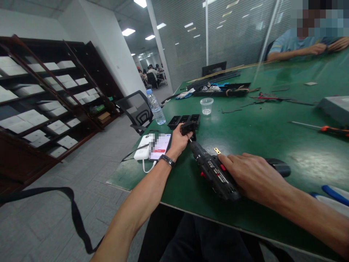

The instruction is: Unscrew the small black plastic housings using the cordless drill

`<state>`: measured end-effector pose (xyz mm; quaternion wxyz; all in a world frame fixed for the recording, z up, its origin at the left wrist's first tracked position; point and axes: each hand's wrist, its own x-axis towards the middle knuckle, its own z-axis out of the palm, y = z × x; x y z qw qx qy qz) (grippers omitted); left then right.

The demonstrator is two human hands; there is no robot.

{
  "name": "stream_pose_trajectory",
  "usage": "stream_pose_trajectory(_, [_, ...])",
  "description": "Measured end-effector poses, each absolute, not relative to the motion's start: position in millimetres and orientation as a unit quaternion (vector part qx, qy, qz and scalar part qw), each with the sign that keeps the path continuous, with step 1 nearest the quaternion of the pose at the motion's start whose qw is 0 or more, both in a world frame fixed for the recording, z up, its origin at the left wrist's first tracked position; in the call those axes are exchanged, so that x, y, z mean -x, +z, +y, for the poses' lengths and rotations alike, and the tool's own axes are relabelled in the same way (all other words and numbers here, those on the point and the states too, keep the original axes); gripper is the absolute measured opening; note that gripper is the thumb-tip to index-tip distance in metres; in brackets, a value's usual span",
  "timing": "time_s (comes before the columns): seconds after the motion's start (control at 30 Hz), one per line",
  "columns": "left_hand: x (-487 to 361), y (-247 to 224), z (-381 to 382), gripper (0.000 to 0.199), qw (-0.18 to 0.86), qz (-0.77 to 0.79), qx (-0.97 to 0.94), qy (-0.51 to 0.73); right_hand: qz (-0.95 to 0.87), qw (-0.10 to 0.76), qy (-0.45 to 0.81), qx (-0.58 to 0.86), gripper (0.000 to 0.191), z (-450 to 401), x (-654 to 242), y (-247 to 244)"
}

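My left hand (178, 142) is closed around a small black plastic piece (188, 127) above the green table. In my right hand (251, 174) is a black cordless drill (215, 173) with red buttons, lying on its side and gripped from the right. The drill's bit points up and left and reaches the black piece beside my left fingers; whether it sits in a screw cannot be made out. A small brass-coloured plate (217, 150) with holes shows just beyond the drill body. Behind my left hand stands a row of black open-topped boxes (174, 122).
Left of my hand are a phone (163, 142), a white power bank (141, 148) and a water bottle (156, 107). A clear cup (206, 106) stands farther back. Rightward lie a screwdriver (327, 129) and blue-white handles (336, 196). A co-worker (289, 47) sits across.
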<state>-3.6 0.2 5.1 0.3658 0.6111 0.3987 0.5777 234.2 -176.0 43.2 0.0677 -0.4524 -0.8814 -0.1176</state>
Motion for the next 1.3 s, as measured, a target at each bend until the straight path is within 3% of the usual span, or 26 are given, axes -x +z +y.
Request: stream_pose_trajectory(1.3, [4.4,1.7,3.4,0.033,0.368,0.393,-0.619,0.572,-0.879,0.068,-0.130,0.453,0.038,-176.4,-233.3,43.6])
